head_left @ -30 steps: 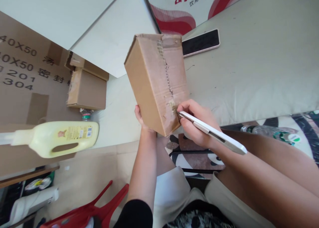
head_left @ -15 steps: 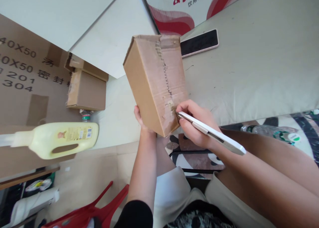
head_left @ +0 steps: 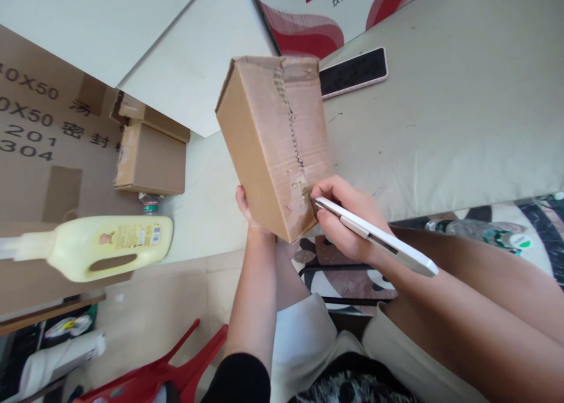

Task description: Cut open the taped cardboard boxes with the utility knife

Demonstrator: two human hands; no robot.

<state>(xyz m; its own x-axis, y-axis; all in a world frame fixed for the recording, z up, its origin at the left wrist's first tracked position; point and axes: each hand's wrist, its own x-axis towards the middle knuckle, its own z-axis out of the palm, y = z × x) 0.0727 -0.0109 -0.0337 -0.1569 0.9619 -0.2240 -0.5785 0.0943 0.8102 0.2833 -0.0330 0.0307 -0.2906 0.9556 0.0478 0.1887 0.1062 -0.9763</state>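
A brown cardboard box (head_left: 251,150) is held up tilted in front of me, its taped face with a ragged seam turned toward my right side. My left hand (head_left: 252,214) grips the box from below and behind; the thumb shows at its left edge and the other fingers are hidden. In my right hand (head_left: 346,215) is a white utility knife (head_left: 379,234), pinched between thumb and fingers. The knife's tip meets the lower end of the seam, by a torn bit of tape. How deep the blade sits cannot be seen.
A phone (head_left: 355,73) lies on the pale couch (head_left: 462,109) behind the box, near a red-and-white carton (head_left: 304,30). To the left are a yellow jug (head_left: 114,244), small cardboard boxes (head_left: 154,156) and a large printed carton (head_left: 39,156). A red plastic chair (head_left: 176,365) stands below.
The view has shifted very slightly. The box's upper end has tipped a little up and left; both hands keep their hold and the knife tip stays at the seam's lower end.
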